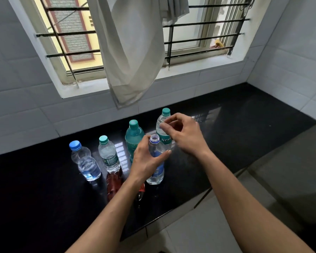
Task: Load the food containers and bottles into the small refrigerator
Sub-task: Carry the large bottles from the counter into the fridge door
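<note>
Several plastic bottles stand on a black countertop (pixel 226 143). My left hand (pixel 146 159) is wrapped around a clear bottle with a blue label (pixel 156 173), whose neck is uncapped. My right hand (pixel 184 134) hovers just above and behind that neck, fingers curled; no cap shows in them. It partly covers a teal-capped labelled water bottle (pixel 163 123). To the left stand a teal-tinted bottle (pixel 133 137), a clear teal-capped bottle (pixel 109 154) and a blue-capped bottle (pixel 84 161). A red drink bottle (pixel 114 181) and a dark bottle (pixel 140 195) sit under my left forearm. No refrigerator is in view.
White tiled walls enclose the counter at the back and right. A barred window (pixel 199 39) sits above it, with a pale cloth (pixel 133 61) hanging down close to the bottles. The counter's front edge runs diagonally, with light floor tiles (pixel 217 225) below it.
</note>
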Tool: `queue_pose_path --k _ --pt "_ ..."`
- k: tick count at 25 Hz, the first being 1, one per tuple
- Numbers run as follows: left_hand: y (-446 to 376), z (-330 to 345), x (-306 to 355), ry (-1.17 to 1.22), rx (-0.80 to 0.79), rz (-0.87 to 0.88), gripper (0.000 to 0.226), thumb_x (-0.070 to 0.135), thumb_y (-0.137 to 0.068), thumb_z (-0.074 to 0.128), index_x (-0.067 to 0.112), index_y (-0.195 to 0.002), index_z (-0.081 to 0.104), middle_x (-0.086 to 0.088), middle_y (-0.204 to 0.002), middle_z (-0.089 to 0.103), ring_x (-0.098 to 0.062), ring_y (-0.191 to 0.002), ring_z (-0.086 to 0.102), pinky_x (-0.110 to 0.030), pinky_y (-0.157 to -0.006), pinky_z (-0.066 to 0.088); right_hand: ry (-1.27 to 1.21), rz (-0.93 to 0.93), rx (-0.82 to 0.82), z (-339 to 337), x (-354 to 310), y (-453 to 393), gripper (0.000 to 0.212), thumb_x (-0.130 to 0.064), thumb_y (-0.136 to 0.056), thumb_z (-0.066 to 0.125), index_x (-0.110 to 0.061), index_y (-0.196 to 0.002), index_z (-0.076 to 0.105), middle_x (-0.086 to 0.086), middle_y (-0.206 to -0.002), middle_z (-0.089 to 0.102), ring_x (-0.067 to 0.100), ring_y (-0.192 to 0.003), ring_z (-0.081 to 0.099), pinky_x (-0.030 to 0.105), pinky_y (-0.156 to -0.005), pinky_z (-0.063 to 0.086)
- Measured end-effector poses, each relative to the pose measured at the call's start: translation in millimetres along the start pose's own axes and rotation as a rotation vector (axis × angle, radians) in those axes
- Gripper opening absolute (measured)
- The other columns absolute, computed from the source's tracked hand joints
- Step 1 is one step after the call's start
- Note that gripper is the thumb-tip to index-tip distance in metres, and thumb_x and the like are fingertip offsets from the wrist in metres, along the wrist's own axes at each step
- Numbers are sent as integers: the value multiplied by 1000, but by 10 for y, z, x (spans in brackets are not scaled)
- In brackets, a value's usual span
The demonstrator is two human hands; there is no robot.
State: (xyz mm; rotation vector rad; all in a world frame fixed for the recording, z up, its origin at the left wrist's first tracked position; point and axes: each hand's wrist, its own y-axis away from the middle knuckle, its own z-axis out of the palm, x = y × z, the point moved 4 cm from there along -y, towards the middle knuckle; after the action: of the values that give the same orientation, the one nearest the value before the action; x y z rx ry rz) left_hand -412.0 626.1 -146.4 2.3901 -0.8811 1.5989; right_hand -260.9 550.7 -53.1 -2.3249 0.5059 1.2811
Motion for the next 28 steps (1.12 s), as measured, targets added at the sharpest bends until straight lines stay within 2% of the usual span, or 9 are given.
queue_pose_path --k 5,9,11,14,16,19,22,25,28 --pt "0 -18 -76 66 -16 3 51 44 -78 93 44 -115 56 8 -114 73 -14 -108 73 -50 -94 62 262 -184 -294 167 -193 54 22 -25 -93 82 -22 -112 71 -6 -106 75 9 -97 72 35 -86 63" --pt "-16 17 -100 79 -26 -3 63 47 -77 92 37 -130 58 9 -125 73 -12 -119 71 -48 -102 60 556 -348 -462 256 -407 -68 42 -1 -93 71 -24 -127 77 -3 -119 76 12 -109 70 36 -96 61" --pt "-29 20 -106 84 -36 -7 67 47 -77 93 37 -133 57 9 -127 72 -11 -121 70 -46 -104 60 728 -408 -512 301 -525 -112 34 -6 -94 73 -24 -123 78 -2 -118 76 15 -108 69 36 -94 58" --pt "-18 9 -100 57 -29 -27 54 45 -76 94 45 -112 54 8 -113 73 -13 -109 72 -47 -95 62 885 -407 -463 325 -595 -106 9 -24 -97 73 -15 -98 73 5 -99 72 24 -89 68 36 -74 52" --pt "-17 4 -123 48 -16 -29 52 41 -74 95 48 -103 52 7 -107 72 -15 -103 72 -46 -88 63 951 -405 -452 394 -639 -41 17 -29 -99 69 -12 -94 67 9 -96 70 25 -81 65 36 -68 48" --pt "-15 -9 -143 84 -21 -36 57 36 -71 97 44 -110 56 9 -111 74 -14 -106 73 -44 -89 63 1083 -451 -401 475 -703 25 20 -33 -100 63 -15 -106 65 5 -101 68 23 -79 61 40 -69 52" --pt "-3 -22 -113 80 -8 4 56 30 -73 98 37 -112 59 10 -111 73 -7 -106 72 -32 -87 61 1177 -523 -349 502 -698 26 31 -44 -107 51 -16 -107 65 2 -99 69 21 -76 54 40 -65 42" --pt "-4 -20 -72 51 -26 15 53 23 -74 97 42 -103 58 13 -104 73 -3 -101 71 -23 -82 54 1126 -474 -322 487 -584 50 46 -55 -109 40 -17 -103 65 2 -100 69 24 -84 64 39 -65 40" --pt "-5 -13 -35 63 -65 36 53 19 -74 96 43 -101 57 13 -101 73 1 -98 71 -20 -82 55 958 -343 -200 468 -431 86 47 -56 -106 47 -16 -94 68 7 -99 73 30 -89 72 41 -69 50"
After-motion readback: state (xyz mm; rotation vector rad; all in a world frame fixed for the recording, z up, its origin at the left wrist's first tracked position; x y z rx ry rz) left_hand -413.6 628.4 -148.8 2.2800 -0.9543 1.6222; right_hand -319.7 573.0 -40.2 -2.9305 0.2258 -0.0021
